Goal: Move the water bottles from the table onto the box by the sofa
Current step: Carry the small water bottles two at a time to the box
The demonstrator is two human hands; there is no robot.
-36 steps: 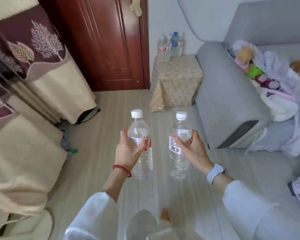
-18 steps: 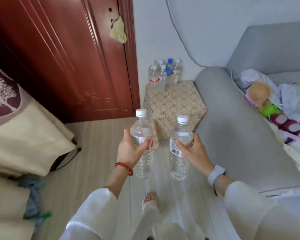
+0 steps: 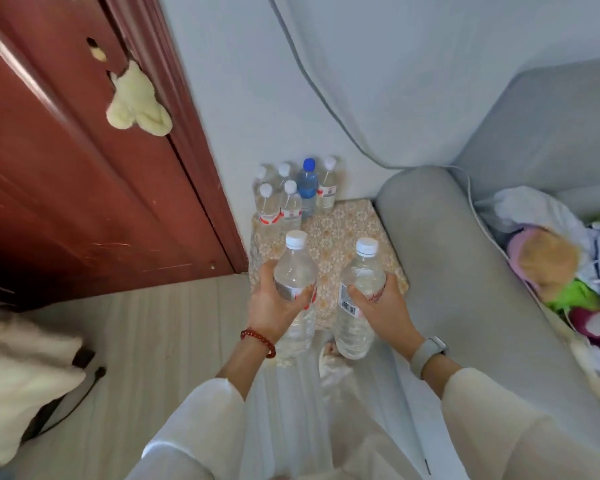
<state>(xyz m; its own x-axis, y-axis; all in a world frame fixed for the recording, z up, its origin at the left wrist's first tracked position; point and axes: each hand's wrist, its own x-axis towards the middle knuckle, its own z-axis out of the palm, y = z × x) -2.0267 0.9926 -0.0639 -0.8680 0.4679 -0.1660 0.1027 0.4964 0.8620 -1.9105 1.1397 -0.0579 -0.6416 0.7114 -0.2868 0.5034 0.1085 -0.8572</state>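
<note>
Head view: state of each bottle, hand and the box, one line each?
left hand: grips a capped bottle, upright
right hand: grips a capped bottle, upright
left bottle: held, not yet set down
right bottle: held, not yet set down
box: six capped bottles upright at its back

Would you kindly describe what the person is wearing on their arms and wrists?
Both arms have loose, white sleeves. The left wrist carries a red beaded bracelet; the right wrist wears a watch with a pale grey band.
</note>
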